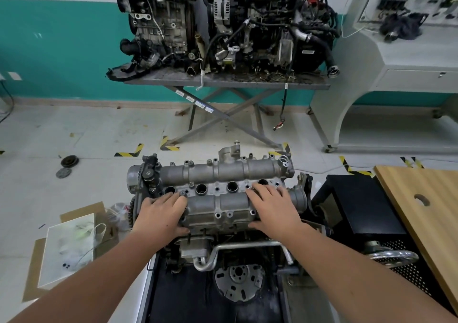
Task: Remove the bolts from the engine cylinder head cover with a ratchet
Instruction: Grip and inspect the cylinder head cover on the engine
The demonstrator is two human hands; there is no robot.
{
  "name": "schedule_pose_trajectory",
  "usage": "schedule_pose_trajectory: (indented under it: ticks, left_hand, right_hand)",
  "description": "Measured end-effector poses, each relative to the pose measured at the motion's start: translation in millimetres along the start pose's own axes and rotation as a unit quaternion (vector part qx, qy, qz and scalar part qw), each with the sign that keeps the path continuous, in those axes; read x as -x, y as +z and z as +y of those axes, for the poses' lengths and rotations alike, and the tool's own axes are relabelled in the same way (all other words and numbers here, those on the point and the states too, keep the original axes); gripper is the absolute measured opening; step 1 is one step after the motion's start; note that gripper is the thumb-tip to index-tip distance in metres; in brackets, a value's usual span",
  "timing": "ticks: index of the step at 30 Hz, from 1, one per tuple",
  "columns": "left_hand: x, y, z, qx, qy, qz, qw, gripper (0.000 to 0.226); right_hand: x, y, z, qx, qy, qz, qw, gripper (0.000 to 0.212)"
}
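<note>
The pale tiled floor [104, 129] carries, at near left, flattened cardboard [32, 273] with a white sheet [67, 245] on it, and farther left two dark discs [66, 166]. Yellow-black tape marks [130, 150] run across its middle. Beyond them stands a cross-legged metal table [223, 80] bearing two engines [223, 25], with a white cabinet [386, 79] at far right.

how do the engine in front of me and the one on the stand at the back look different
The near engine is stripped to a bare grey cylinder head cover with open round holes; the far engine is dark and crowded with hoses and wiring. Both hands, left hand and right hand, rest on the near one; nobody touches the far one. Both are car engines.
</note>
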State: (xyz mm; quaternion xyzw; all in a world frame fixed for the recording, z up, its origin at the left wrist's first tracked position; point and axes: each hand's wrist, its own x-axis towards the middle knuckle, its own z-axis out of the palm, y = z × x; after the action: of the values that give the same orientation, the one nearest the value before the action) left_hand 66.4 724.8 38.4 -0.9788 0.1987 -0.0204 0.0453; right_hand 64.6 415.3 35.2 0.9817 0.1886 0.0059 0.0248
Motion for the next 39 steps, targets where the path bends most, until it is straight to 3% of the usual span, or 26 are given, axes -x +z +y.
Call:
schedule_pose_trajectory:
  ticks: [23,39]
  left_hand:
    - [0,-11,4,-0.01,0.019,0.019,1.0,0.075]
    - [1,-6,1,-0.007,0.008,0.014,1.0,0.069]
  right_hand:
    - [1,-6,1,0.029,-0.018,-0.011,0.999,0.083]
    - [-17,-12,14,0.018,-0.025,-0.077,0.997,0.09]
